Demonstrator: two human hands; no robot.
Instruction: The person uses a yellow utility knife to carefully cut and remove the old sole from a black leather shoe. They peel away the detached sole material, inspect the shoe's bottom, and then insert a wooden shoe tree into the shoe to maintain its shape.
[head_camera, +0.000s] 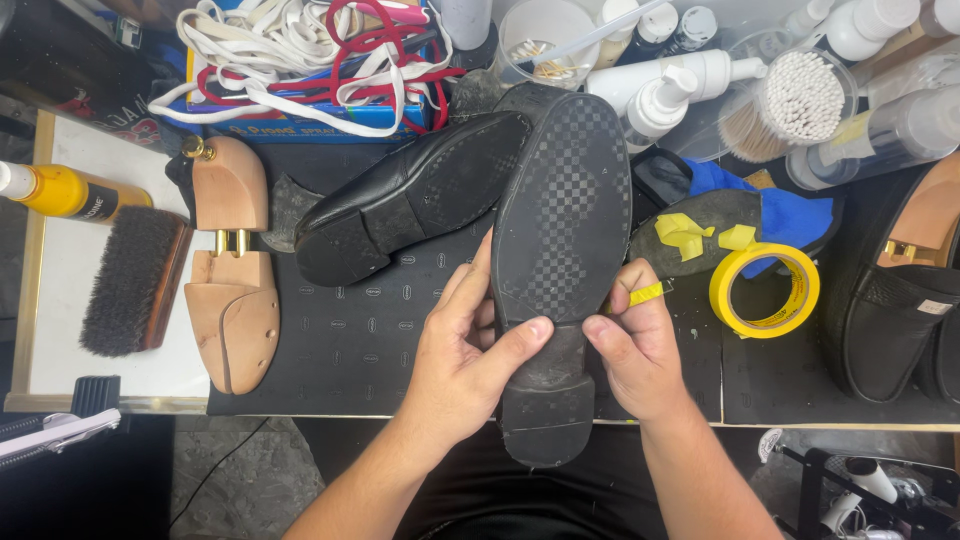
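Note:
Both hands hold a black dress shoe (558, 250) sole-up over a black work mat (360, 340). My left hand (463, 345) grips its left side, thumb pressed on the sole near the heel. My right hand (632, 345) grips the right side, thumb on the sole, with a small strip of yellow tape (645, 294) at its fingers. A second black shoe (410, 195) lies on its side just beyond. A roll of yellow tape (765, 290) sits to the right.
A wooden shoe tree (228, 260) and a bristle brush (132, 280) lie left, near a yellow bottle (62, 192). White and red laces (300, 60) are piled at the back, with spray bottles (665, 95) and a cotton swab tub (795, 100). A black loafer (900, 300) stands right.

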